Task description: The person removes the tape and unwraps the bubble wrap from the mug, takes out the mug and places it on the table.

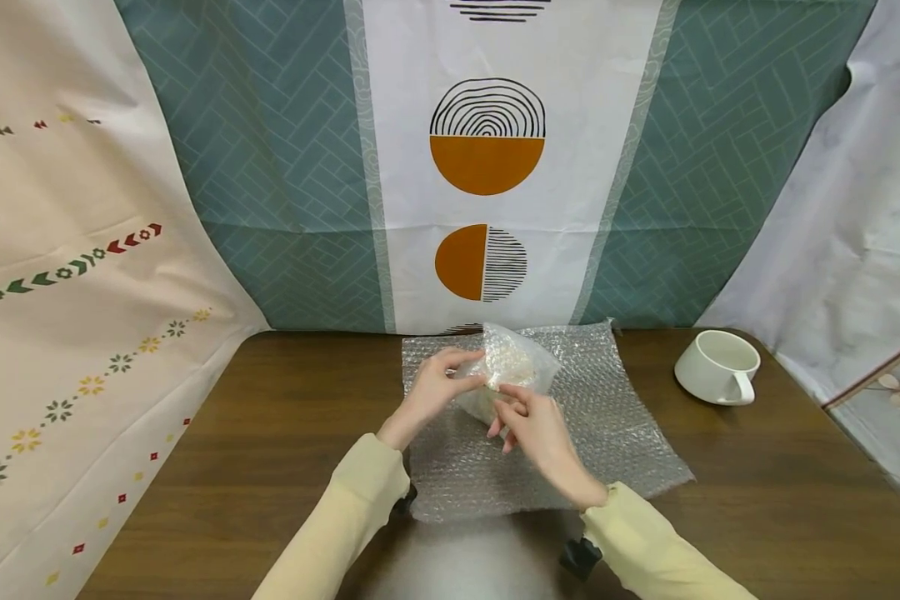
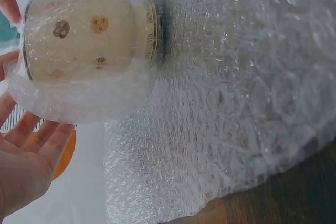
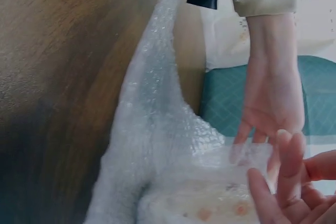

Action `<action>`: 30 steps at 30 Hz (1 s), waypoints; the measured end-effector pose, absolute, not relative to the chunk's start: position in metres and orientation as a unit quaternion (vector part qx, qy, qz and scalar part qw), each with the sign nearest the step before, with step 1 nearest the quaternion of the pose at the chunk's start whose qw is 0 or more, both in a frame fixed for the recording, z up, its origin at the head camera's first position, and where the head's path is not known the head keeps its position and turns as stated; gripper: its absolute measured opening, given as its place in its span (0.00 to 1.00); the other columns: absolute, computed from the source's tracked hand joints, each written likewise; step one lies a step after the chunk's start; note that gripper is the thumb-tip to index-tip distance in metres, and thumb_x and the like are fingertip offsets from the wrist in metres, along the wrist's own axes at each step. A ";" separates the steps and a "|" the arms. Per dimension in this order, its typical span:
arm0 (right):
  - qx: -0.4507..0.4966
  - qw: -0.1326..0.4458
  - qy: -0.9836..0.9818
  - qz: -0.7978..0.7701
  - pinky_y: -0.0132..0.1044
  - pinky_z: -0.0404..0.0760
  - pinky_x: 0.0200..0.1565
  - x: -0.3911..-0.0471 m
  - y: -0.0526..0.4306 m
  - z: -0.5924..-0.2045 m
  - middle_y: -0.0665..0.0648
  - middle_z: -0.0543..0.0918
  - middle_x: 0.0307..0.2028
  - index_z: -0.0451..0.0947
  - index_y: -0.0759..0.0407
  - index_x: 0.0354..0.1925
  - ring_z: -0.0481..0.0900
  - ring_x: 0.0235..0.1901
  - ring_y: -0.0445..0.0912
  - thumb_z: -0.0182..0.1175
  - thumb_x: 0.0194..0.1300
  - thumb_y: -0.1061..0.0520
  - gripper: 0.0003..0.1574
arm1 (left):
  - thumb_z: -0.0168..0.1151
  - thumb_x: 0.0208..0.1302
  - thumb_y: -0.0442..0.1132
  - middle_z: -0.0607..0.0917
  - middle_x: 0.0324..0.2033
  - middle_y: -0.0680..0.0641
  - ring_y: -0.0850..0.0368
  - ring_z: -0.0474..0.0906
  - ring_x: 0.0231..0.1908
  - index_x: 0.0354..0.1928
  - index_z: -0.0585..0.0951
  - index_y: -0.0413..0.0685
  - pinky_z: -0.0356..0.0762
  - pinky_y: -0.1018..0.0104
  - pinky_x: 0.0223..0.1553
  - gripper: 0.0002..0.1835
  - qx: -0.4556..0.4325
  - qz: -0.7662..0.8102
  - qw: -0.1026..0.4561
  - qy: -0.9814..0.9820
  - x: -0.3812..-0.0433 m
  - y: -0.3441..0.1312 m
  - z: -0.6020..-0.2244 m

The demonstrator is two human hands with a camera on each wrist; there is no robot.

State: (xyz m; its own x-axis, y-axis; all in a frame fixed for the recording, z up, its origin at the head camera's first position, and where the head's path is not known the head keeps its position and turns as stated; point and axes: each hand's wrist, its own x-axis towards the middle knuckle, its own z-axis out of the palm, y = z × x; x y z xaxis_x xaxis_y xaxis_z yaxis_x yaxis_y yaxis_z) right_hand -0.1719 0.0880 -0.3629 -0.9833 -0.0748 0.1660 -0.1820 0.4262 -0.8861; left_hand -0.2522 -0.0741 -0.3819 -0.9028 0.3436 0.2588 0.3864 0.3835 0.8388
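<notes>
A cream cup [image 2: 79, 40] with small brown cookie-like prints shows through bubble wrap [image 2: 100, 95] folded around it. In the head view the wrapped bundle [image 1: 521, 367] stands on the spread sheet of bubble wrap [image 1: 600, 417]. My left hand [image 1: 441, 383] is at the bundle's left side, its thumb and index finger pinching the wrap's edge. From the front right, my right hand [image 1: 536, 425] meets it, with index finger and thumb pinching the wrap close to the left fingertips. The right wrist view shows both hands' fingers near the cup's rim, partly behind the film.
A white mug [image 1: 716, 367] stands at the right of the brown wooden table [image 1: 307, 375], its handle toward the front. Patterned cloths [image 1: 270, 167] hang behind and at both sides. The sheet's right corner reaches over the tabletop toward the mug's side.
</notes>
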 end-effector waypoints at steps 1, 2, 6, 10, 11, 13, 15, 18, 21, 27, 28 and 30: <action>0.075 0.043 -0.842 0.533 0.32 0.68 0.12 -0.171 0.088 -0.361 0.51 0.79 0.17 0.68 0.73 0.55 0.74 0.11 0.47 0.55 0.63 0.63 0.24 | 0.65 0.56 0.44 0.75 0.48 0.52 0.56 0.68 0.50 0.54 0.77 0.51 0.67 0.59 0.48 0.22 -0.218 -0.509 0.022 -0.832 -0.252 -0.074 -0.381; 0.071 0.034 -0.838 0.541 0.32 0.70 0.13 -0.172 0.089 -0.360 0.52 0.79 0.18 0.66 0.73 0.56 0.74 0.11 0.47 0.55 0.63 0.63 0.25 | 0.65 0.56 0.44 0.76 0.48 0.53 0.56 0.68 0.50 0.54 0.78 0.51 0.67 0.59 0.48 0.22 -0.218 -0.510 0.023 -0.832 -0.252 -0.074 -0.381; 0.042 0.004 -0.799 0.600 0.35 0.76 0.18 -0.174 0.089 -0.358 0.56 0.80 0.20 0.65 0.74 0.57 0.73 0.12 0.46 0.53 0.64 0.63 0.25 | 0.65 0.56 0.44 0.76 0.48 0.52 0.55 0.68 0.50 0.54 0.78 0.51 0.67 0.58 0.48 0.22 -0.219 -0.514 0.019 -0.829 -0.251 -0.073 -0.380; 0.009 0.002 -0.755 0.656 0.34 0.75 0.20 -0.177 0.089 -0.360 0.59 0.81 0.22 0.68 0.74 0.54 0.72 0.12 0.43 0.53 0.64 0.63 0.22 | 0.65 0.55 0.44 0.76 0.48 0.52 0.54 0.68 0.50 0.54 0.78 0.50 0.67 0.57 0.49 0.22 -0.219 -0.519 0.019 -0.826 -0.250 -0.071 -0.381; 0.004 0.006 -0.749 0.663 0.33 0.75 0.20 -0.178 0.088 -0.361 0.60 0.81 0.22 0.69 0.74 0.53 0.72 0.12 0.42 0.53 0.64 0.63 0.21 | 0.65 0.55 0.44 0.76 0.48 0.51 0.54 0.69 0.50 0.54 0.78 0.50 0.67 0.57 0.48 0.22 -0.220 -0.520 0.020 -0.825 -0.251 -0.071 -0.381; -0.003 0.017 -0.737 0.676 0.32 0.74 0.20 -0.180 0.087 -0.363 0.60 0.81 0.22 0.71 0.74 0.51 0.72 0.12 0.42 0.54 0.63 0.64 0.20 | 0.65 0.55 0.43 0.76 0.48 0.51 0.54 0.69 0.50 0.54 0.78 0.50 0.67 0.56 0.48 0.22 -0.219 -0.523 0.024 -0.824 -0.251 -0.070 -0.382; -0.008 0.031 -0.730 0.683 0.33 0.75 0.20 -0.182 0.086 -0.365 0.61 0.81 0.22 0.72 0.75 0.49 0.72 0.12 0.41 0.54 0.63 0.64 0.18 | 0.66 0.55 0.43 0.76 0.48 0.51 0.54 0.69 0.49 0.53 0.78 0.49 0.67 0.56 0.48 0.22 -0.222 -0.525 0.026 -0.821 -0.252 -0.070 -0.382; -0.010 0.047 -0.738 0.673 0.35 0.76 0.21 -0.185 0.084 -0.365 0.61 0.81 0.21 0.74 0.74 0.46 0.72 0.12 0.41 0.55 0.62 0.64 0.16 | 0.66 0.55 0.42 0.76 0.48 0.51 0.54 0.69 0.49 0.53 0.78 0.49 0.67 0.56 0.48 0.22 -0.226 -0.527 0.028 -0.819 -0.252 -0.070 -0.381; -0.007 0.052 -0.753 0.656 0.36 0.77 0.21 -0.188 0.083 -0.365 0.60 0.81 0.21 0.75 0.74 0.44 0.73 0.11 0.43 0.55 0.62 0.65 0.14 | 0.66 0.55 0.41 0.76 0.47 0.51 0.55 0.69 0.49 0.52 0.79 0.48 0.67 0.57 0.48 0.21 -0.225 -0.523 0.030 -0.822 -0.252 -0.071 -0.380; -0.009 0.057 -0.785 0.617 0.29 0.68 0.12 -0.195 0.080 -0.364 0.58 0.80 0.19 0.77 0.72 0.41 0.73 0.09 0.45 0.56 0.61 0.65 0.11 | 0.66 0.54 0.40 0.77 0.45 0.51 0.55 0.70 0.48 0.51 0.80 0.48 0.68 0.58 0.48 0.20 -0.224 -0.507 0.046 -0.831 -0.251 -0.073 -0.379; -0.012 0.058 -0.790 0.610 0.28 0.66 0.11 -0.196 0.079 -0.365 0.57 0.81 0.18 0.77 0.71 0.40 0.74 0.09 0.45 0.56 0.60 0.65 0.11 | 0.66 0.54 0.40 0.78 0.45 0.51 0.55 0.71 0.47 0.51 0.80 0.47 0.68 0.58 0.48 0.20 -0.225 -0.505 0.049 -0.832 -0.252 -0.073 -0.379; -0.015 0.059 -0.793 0.606 0.27 0.64 0.10 -0.198 0.078 -0.366 0.57 0.81 0.18 0.77 0.71 0.39 0.74 0.09 0.45 0.57 0.61 0.64 0.10 | 0.67 0.53 0.39 0.78 0.44 0.51 0.55 0.71 0.47 0.50 0.80 0.47 0.68 0.58 0.48 0.20 -0.226 -0.503 0.052 -0.833 -0.252 -0.072 -0.380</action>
